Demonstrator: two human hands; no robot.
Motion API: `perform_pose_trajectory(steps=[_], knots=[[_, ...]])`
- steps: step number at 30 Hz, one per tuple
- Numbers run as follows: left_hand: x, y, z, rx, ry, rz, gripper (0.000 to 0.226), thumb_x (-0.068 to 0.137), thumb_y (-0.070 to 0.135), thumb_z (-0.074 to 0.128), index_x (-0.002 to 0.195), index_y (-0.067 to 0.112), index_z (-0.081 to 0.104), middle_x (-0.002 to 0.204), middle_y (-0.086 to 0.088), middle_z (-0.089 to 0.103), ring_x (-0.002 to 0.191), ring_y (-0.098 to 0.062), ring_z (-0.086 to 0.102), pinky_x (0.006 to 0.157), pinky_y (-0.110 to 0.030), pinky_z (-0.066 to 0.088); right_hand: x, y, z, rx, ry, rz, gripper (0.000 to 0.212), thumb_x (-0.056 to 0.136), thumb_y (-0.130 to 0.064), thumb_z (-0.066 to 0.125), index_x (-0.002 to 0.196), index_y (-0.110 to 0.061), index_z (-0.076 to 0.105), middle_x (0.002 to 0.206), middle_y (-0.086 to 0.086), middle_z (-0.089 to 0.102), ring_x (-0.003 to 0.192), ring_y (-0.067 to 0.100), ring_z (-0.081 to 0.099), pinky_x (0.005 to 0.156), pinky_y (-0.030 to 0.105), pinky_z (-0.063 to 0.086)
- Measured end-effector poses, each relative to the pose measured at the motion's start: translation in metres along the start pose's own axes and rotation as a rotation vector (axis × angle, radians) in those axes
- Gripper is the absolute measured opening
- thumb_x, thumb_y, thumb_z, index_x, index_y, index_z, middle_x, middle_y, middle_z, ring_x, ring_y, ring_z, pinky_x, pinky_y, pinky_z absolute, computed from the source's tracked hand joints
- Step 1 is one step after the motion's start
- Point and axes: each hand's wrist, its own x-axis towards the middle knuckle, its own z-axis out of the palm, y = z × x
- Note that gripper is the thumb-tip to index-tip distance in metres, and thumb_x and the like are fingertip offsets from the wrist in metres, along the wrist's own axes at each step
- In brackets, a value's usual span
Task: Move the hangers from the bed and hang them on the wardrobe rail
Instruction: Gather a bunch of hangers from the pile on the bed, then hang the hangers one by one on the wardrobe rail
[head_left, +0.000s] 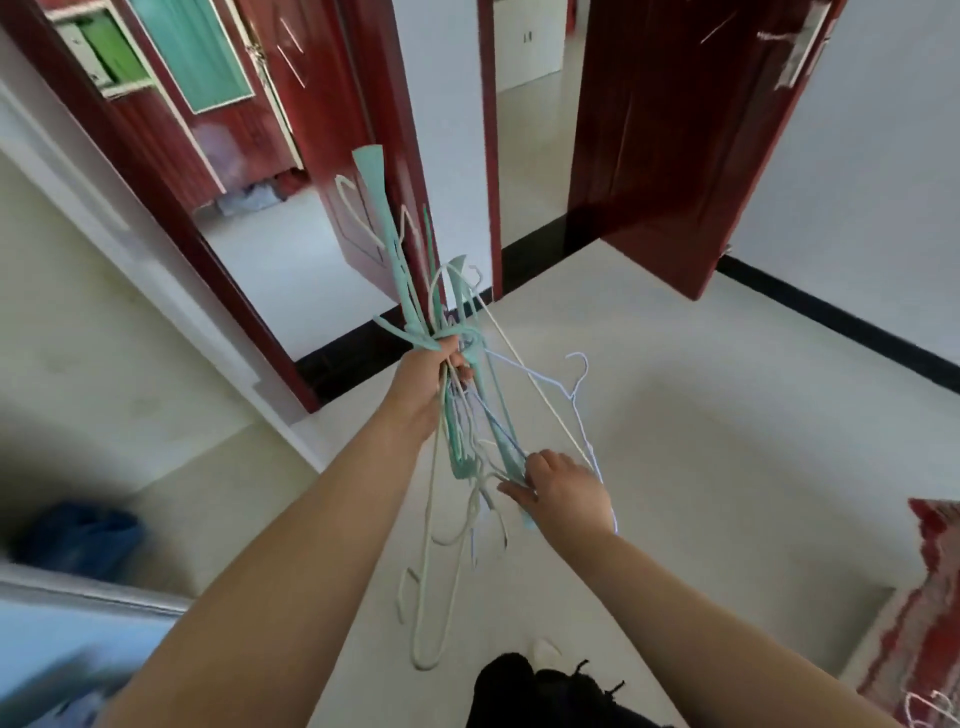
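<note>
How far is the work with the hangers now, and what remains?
Done: a bundle of hangers is picked up. In hand: the left hand grips the bundle, and the right hand pinches the lower ends. Left: none hangs on a rail, which is not in view, and more hangers seem to lie on the red cover.

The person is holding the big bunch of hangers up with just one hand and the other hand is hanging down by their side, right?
Not quite. The head view shows both hands on the bunch of hangers: the left hand grips it near the middle, and the right hand holds the lower ends, not hanging by their side.
</note>
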Motion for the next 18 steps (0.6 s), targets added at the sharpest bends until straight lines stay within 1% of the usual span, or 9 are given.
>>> perform_pose_trajectory(steps=[3,5,7,10,12,14,15,16,18], knots=[[0.017,0.007,-0.025,-0.045,0.171,-0.012,0.025,0.097,0.016,0.051,0.073,0.01,0.055,0.061,-0.002,0.053,0.061,-0.017,0.059,0.062,-0.029,0.048,0.013,0.013,0.012,-0.048,0.025,-0.166,0.04,0.083,-0.048,0.048,0.058,-0.017,0.055,0.054,-0.002,0.053,0.048,0.022,0.055,0.04,0.023,0.036],[0.027,0.01,-0.041,-0.09,0.261,-0.014,0.023,0.097,0.016,0.051,0.076,0.009,0.057,0.063,-0.003,0.056,0.061,-0.016,0.064,0.064,-0.029,0.049,0.012,0.024,0.023,-0.031,0.009,-0.268,0.049,0.094,-0.048,0.038,0.062,-0.018,0.059,0.06,-0.002,0.056,0.05,0.021,0.056,0.041,0.024,0.038],[0.032,0.009,-0.054,-0.123,0.324,-0.02,0.022,0.098,0.014,0.049,0.077,0.008,0.057,0.063,-0.003,0.056,0.057,-0.013,0.066,0.062,-0.028,0.049,0.013,0.029,0.031,-0.005,0.004,-0.349,0.058,0.1,-0.05,0.026,0.065,-0.019,0.062,0.068,-0.004,0.06,0.053,0.019,0.057,0.042,0.024,0.039],[0.034,0.003,-0.082,-0.159,0.437,-0.039,0.023,0.097,0.014,0.051,0.075,0.009,0.056,0.066,-0.004,0.056,0.056,-0.01,0.066,0.054,-0.023,0.048,0.019,0.024,0.042,0.029,-0.021,-0.493,0.059,0.099,-0.049,0.029,0.061,-0.018,0.062,0.071,-0.005,0.062,0.059,0.018,0.059,0.046,0.023,0.039],[0.032,0.003,-0.101,-0.205,0.508,-0.034,0.02,0.096,0.014,0.054,0.077,0.01,0.057,0.069,-0.003,0.058,0.057,-0.009,0.066,0.052,-0.021,0.048,0.015,0.02,0.048,0.066,-0.045,-0.598,0.056,0.099,-0.046,0.036,0.057,-0.018,0.06,0.068,-0.003,0.061,0.063,0.019,0.059,0.05,0.024,0.043],[0.03,0.003,-0.113,-0.289,0.549,-0.02,0.014,0.094,0.013,0.056,0.082,0.009,0.059,0.075,-0.003,0.06,0.061,-0.009,0.065,0.058,-0.023,0.051,0.004,0.023,0.05,0.124,-0.131,-0.669,0.05,0.098,-0.04,0.041,0.056,-0.017,0.057,0.062,-0.001,0.056,0.064,0.021,0.057,0.054,0.026,0.044],[0.028,0.003,-0.12,-0.331,0.56,-0.009,0.008,0.094,0.012,0.057,0.088,0.008,0.06,0.079,-0.004,0.061,0.063,-0.01,0.065,0.061,-0.024,0.053,-0.002,0.021,0.049,0.142,-0.197,-0.69,0.048,0.098,-0.039,0.041,0.057,-0.017,0.055,0.06,0.0,0.055,0.064,0.022,0.056,0.057,0.027,0.044],[0.023,0.002,-0.129,-0.357,0.565,0.0,0.007,0.094,0.012,0.057,0.097,0.007,0.06,0.081,-0.005,0.062,0.066,-0.011,0.065,0.063,-0.025,0.055,-0.007,0.014,0.05,0.141,-0.292,-0.692,0.049,0.1,-0.04,0.036,0.06,-0.017,0.055,0.06,0.0,0.055,0.065,0.023,0.056,0.06,0.028,0.045],[0.015,0.0,-0.143,-0.397,0.558,0.003,0.015,0.093,0.011,0.06,0.107,0.006,0.061,0.083,-0.005,0.064,0.071,-0.013,0.066,0.068,-0.026,0.057,-0.008,-0.014,0.044,0.09,-0.481,-0.612,0.061,0.1,-0.049,0.012,0.076,-0.017,0.058,0.067,0.002,0.06,0.071,0.025,0.058,0.075,0.032,0.048]])
